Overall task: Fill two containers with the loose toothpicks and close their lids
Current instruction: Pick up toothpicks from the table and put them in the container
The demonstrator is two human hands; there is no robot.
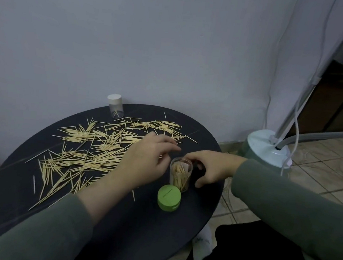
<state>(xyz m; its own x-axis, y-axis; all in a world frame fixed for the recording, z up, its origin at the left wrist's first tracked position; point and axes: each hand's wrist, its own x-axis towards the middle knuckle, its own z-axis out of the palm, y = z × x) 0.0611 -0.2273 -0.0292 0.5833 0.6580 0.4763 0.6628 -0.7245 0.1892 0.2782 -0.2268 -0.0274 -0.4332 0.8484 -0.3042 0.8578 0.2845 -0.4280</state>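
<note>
A round dark table (117, 238) stands against a pale wall. Loose toothpicks (95, 148) lie scattered over its left and middle parts, from the left edge up toward the far edge, many crossing one another. At the far edge, left of the middle, a small clear jar (115, 109) with a white lid (114, 99) on it stands upright; a few toothpicks show inside it.

The left hand (143, 162) reaches in from the near left edge, its sleeve green, and hovers over the right end of the scattered toothpicks. Its fingers are bent loosely with the tips pointing toward the open jar; whether this grip pinches any toothpicks cannot be told.

Just right of that hand, near the right edge of the table, an open clear jar (180, 176) stands upright, partly filled with toothpicks on end. In front of it, toward the near edge and just beside its base, a green lid (169, 198) lies on the table with one toothpick resting across its top.

The right hand (210, 167) comes in over the right edge. Its grip curls round the far and right side of the open jar, fingertips at the rim, thumb lower down beside the jar.

Right of the table, on the tiled floor, stands a pale round appliance base (267, 149) with a hose and cords.
</note>
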